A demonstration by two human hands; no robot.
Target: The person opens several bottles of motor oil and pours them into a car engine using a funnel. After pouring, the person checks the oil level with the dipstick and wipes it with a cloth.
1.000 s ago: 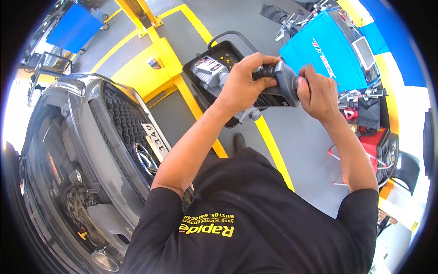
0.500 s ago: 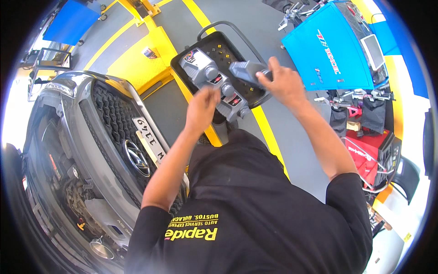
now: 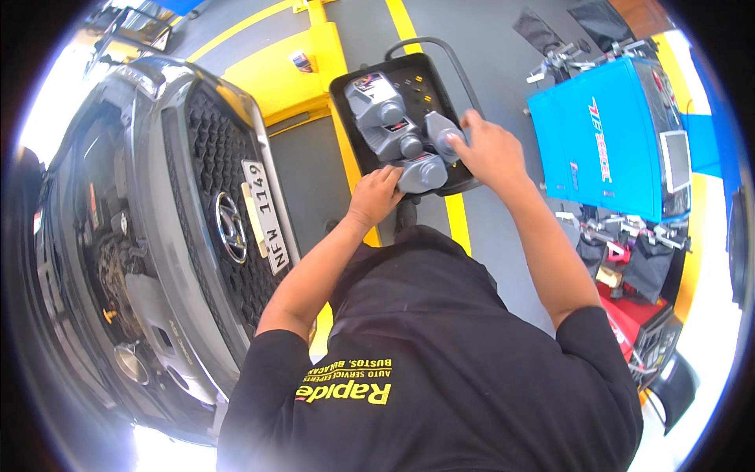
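Several grey plastic bottles with round grey caps are in and over a black tray cart [image 3: 342, 102] in front of me. My left hand [image 3: 374, 197] is closed at the side of the nearest bottle [image 3: 423, 175], whose cap faces up toward me. Over the right part of the cart, my right hand [image 3: 494, 149] grips another grey bottle [image 3: 442, 130], which is tilted. Two more bottles, a far one [image 3: 371, 94] and a middle one [image 3: 385, 141], lie close together along the cart's left side.
A dark car with its hood up, its grille [image 3: 224, 149] facing the cart, stands at my left. Behind the cart is a yellow metal platform [image 3: 275, 67] with a small can [image 3: 301, 61] on it. A blue cabinet [image 3: 590, 134] and a red machine [image 3: 637, 322] stand at right.
My left hand has moved from above the bottles to the nearest one, which has turned so its cap points up. The bottle in my right hand has changed its tilt. The view has shifted.
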